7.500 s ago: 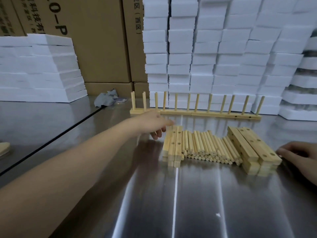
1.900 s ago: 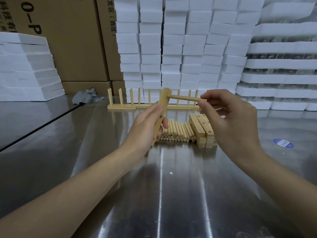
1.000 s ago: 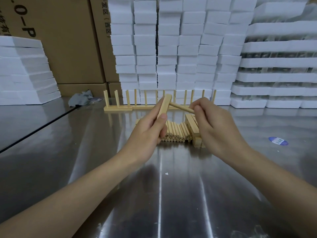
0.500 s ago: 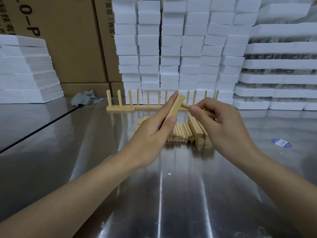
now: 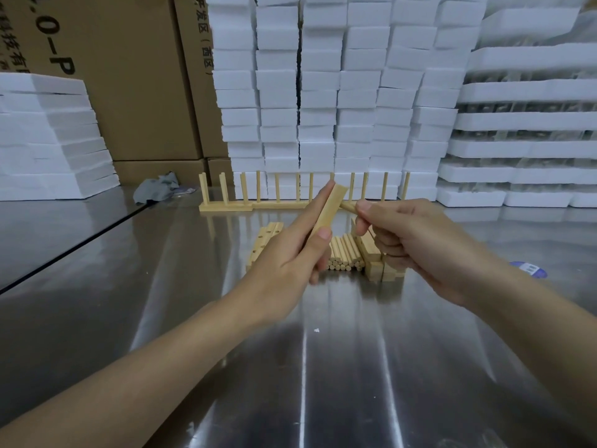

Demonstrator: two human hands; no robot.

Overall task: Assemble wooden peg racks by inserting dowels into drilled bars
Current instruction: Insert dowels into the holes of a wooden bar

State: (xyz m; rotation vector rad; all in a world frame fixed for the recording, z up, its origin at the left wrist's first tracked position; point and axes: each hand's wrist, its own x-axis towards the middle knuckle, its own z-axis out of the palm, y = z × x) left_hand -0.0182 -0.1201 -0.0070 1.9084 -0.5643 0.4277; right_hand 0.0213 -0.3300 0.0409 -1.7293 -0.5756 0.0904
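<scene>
Nearest the camera the shiny steel worktop (image 5: 323, 367) lies bare under both forearms. Above it the left hand (image 5: 290, 253) grips a pale drilled wooden bar (image 5: 329, 208), held up on a slant, with the thumb across its near face and the forefinger laid along its far edge. The right hand (image 5: 416, 247) pinches a short round wooden dowel (image 5: 347, 206) between thumb and forefinger, its other fingers curled under.

Two seconds ago a long stretch of dowel showed between the bar and the right fingers. Now only a stub shows, and the right fingertips sit just beside the bar's upper end. Either the dowel has gone deeper into the top hole or the grip has slid along it; the hole itself is hidden. I judge that this first peg is being seated and that the bar's other holes are not yet filled.

Just beyond and below the fingers lies the pile of loose round dowels (image 5: 344, 253), with stacked drilled bars (image 5: 371, 257) to the right of the fingers and more bars (image 5: 265, 240) behind the left hand. Farther off stands the row of finished peg racks (image 5: 226, 206), unchanged, with its pegs upright. Beyond those are a crumpled grey cloth (image 5: 155, 190), brown cardboard boxes (image 5: 129, 92) and stacked white foam blocks (image 5: 323, 92).
</scene>
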